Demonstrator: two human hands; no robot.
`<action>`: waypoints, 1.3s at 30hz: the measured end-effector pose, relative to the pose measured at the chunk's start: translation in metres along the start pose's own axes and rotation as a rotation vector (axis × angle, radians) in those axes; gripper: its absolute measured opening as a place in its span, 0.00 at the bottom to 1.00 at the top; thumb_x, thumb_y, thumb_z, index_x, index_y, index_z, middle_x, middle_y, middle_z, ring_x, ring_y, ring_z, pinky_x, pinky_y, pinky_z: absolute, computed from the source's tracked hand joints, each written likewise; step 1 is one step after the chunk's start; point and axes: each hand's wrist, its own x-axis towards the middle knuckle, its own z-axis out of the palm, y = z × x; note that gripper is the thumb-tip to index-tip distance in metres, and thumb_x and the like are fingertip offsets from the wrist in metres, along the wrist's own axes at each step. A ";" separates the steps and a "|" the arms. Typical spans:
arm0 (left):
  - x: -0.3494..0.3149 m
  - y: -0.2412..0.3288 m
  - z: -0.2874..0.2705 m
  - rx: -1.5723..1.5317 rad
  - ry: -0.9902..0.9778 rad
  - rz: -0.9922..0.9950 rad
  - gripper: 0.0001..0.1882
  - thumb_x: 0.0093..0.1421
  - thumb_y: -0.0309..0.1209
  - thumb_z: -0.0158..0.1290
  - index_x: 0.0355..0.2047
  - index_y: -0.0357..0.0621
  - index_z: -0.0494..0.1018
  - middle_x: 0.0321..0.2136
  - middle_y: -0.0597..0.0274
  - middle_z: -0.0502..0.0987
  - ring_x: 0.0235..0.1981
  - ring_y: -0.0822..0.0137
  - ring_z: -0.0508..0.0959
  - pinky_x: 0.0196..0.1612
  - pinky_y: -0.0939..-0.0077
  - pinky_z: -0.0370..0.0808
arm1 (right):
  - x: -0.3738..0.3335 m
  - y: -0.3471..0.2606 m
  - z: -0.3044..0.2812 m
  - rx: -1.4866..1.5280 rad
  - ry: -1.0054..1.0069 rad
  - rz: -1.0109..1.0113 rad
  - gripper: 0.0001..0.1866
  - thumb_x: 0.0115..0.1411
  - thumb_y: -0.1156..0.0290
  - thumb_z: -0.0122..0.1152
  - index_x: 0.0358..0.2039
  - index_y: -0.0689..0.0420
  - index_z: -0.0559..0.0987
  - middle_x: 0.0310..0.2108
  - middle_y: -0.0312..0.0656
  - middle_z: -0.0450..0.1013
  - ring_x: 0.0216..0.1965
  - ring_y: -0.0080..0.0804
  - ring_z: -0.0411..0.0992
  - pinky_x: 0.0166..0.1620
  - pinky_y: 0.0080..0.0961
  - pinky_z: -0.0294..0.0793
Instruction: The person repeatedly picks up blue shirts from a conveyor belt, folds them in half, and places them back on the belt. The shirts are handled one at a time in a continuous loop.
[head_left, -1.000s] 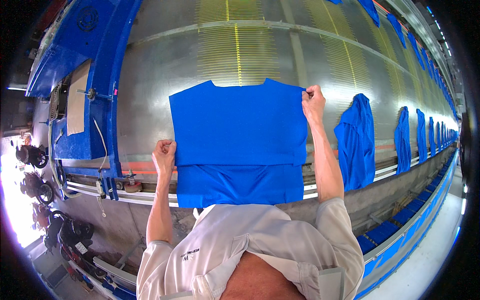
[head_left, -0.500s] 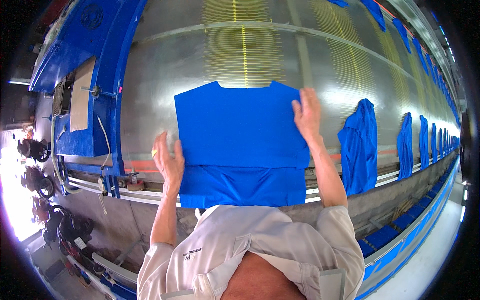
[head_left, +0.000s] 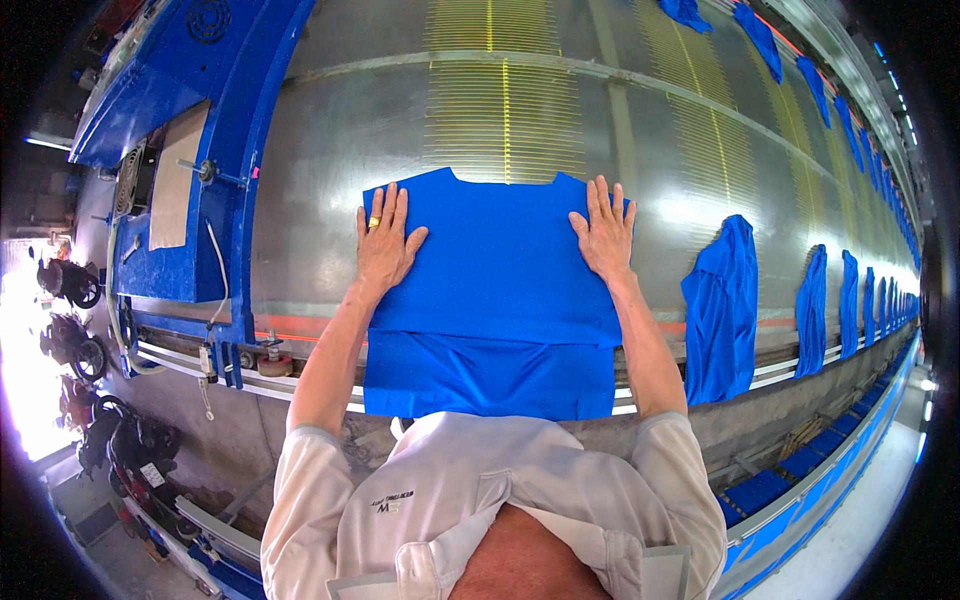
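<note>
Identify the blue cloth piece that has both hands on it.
The broad blue piece, leftmost of all, under the left hand and right hand; the rumpled blue pieces farther right have no hand on them.

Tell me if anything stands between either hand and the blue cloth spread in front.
Nothing visible does. The left hand and right hand lie palm-down on the blue cloth, near its upper corners. The nearest other blue garment lies apart, off to the right.
</note>
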 end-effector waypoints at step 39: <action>-0.351 0.053 -0.073 -1.768 0.237 -0.831 0.06 0.60 0.27 0.53 0.32 0.39 0.67 0.30 0.54 0.77 0.33 0.60 0.82 0.35 0.72 0.82 | -0.373 -0.072 -0.126 1.677 0.356 1.088 0.07 0.60 0.70 0.56 0.37 0.57 0.72 0.31 0.40 0.73 0.30 0.36 0.77 0.29 0.27 0.77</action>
